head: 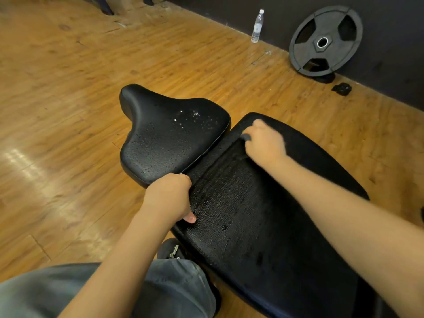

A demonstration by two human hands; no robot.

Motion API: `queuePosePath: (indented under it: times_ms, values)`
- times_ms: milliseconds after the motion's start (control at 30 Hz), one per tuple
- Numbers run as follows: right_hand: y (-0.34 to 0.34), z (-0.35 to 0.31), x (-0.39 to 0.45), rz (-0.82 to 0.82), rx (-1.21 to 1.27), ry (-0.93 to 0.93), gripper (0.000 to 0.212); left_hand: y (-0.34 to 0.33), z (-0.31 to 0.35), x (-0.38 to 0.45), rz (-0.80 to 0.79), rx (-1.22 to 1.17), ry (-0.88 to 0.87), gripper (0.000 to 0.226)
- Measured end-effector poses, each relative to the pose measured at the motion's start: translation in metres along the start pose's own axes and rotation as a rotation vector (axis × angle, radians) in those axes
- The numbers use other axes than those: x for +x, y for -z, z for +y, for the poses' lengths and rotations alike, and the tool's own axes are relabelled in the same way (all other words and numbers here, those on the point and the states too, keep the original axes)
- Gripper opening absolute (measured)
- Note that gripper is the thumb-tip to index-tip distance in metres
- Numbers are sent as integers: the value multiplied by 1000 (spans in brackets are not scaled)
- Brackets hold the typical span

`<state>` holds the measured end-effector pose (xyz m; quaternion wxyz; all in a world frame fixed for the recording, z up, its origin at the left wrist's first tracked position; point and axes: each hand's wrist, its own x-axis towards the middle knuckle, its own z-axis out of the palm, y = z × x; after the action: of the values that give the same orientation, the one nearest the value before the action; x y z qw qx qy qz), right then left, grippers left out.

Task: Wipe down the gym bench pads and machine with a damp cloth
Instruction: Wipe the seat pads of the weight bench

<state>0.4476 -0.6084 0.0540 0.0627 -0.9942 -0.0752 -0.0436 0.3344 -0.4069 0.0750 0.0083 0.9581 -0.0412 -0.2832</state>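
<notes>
A black textured back pad (pixel 247 203) runs from the lower right toward the middle, with wet streaks on it. Beyond it lies the black seat pad (pixel 165 134), dotted with water drops. My right hand (pixel 263 141) presses on the far end of the back pad and grips a dark grey cloth (pixel 246 137), of which only a small bit shows under the fingers. My left hand (pixel 171 196) grips the left edge of the back pad near the gap between the two pads, thumb on top.
The wooden floor (pixel 68 88) surrounds the bench. A black weight plate (pixel 325 42) leans on the dark wall at the upper right, with a water bottle (pixel 257 26) and a small black object (pixel 341 88) nearby. My grey trouser leg (pixel 91 292) and black shoe (pixel 171 250) are below.
</notes>
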Motion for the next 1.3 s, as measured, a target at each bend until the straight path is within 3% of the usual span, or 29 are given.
queuePosePath:
  times_ms: [167, 267, 400, 500, 700, 833, 1033, 1300]
  values:
    - [-1, -85, -86, -138, 172, 279, 24, -1, 1, -1, 35, -22, 11, 88]
    - [3, -103, -104, -203, 229, 304, 21, -3, -4, -4, 59, -122, 14, 83]
    - [11, -113, -111, -274, 301, 312, 13, -9, -13, -13, 75, -254, 71, 43]
    - [15, -122, -122, -326, 356, 330, 21, -11, -19, -21, 49, -246, 72, 22]
    - [21, -133, -132, -383, 334, 421, 23, -6, -28, -29, -37, -151, 56, 43]
    - [15, -126, -122, -335, 337, 440, 20, -8, -26, -23, 19, -188, 53, 43]
    - [-6, -80, -61, -165, 297, 281, 16, -11, -6, -6, 185, -338, 107, 51]
    - [-10, 7, 45, 18, 84, -26, 22, -3, 1, 7, 148, -236, 188, 66]
